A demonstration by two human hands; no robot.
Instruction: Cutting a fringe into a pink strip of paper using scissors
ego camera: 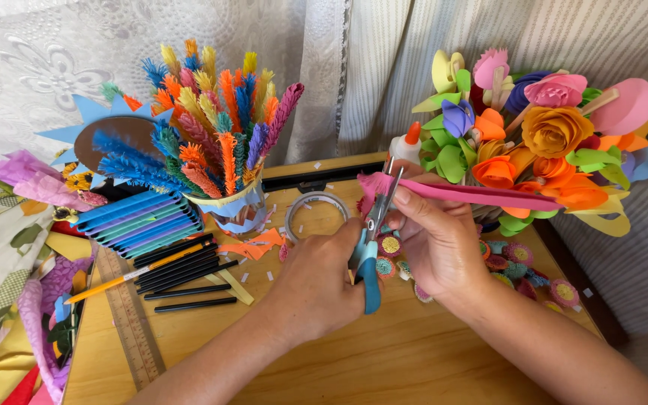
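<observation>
Left hand (316,281): closed around scissors (373,240), blades at strip's fringed edge.
Right hand (433,240): pinches pink paper strip (481,195).
Bench (384,360): bare wood below both hands.

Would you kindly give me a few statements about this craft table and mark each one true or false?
1. The left hand holds blue-handled scissors. True.
2. The right hand holds a green paper strip. False: it holds a pink paper strip.
3. A roll of clear tape lies flat on the wooden table. True.
4. The glue bottle has a blue cap. False: the cap is orange.
5. The wooden ruler lies right of the hands. False: it lies to their left.
</observation>
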